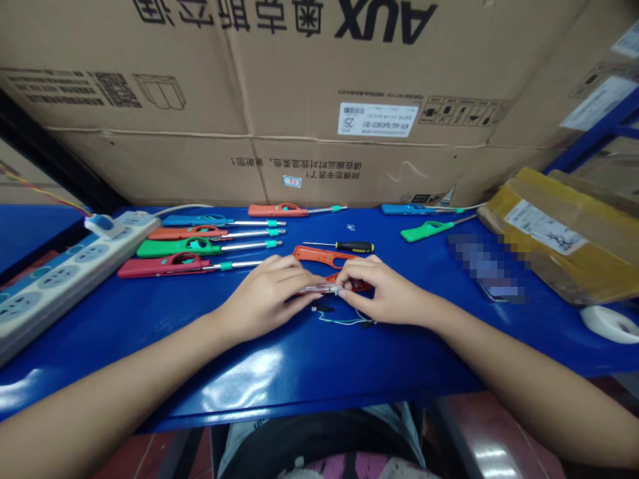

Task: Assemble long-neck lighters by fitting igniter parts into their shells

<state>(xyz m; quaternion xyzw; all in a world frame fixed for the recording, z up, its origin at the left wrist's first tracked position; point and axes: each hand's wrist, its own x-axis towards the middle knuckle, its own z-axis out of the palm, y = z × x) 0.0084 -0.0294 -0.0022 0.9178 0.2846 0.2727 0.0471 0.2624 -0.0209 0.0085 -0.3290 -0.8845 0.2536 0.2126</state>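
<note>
My left hand (pixel 272 293) is closed around one end of a clear plastic lighter fuel tank (pixel 322 289). At its other end, near a small pale fitting, the fingers of my right hand (pixel 384 293) pinch it. Just beyond my hands lies an orange lighter casing half (pixel 319 255); another orange piece is partly hidden behind my fingers. Below them on the blue table, a small part with thin wires (pixel 344 322) lies loose. A black-and-yellow screwdriver (pixel 354 247) rests behind the casing half.
At left, several long-necked lighters (pixel 174 247) lie side by side near a power strip (pixel 74 266). An orange lighter (pixel 277 210), a blue one (pixel 414 209) and a green one (pixel 424 231) lie farther back. At right are a blurred-out object (pixel 489 266), a taped box (pixel 564 233) and a white roll (pixel 609 324).
</note>
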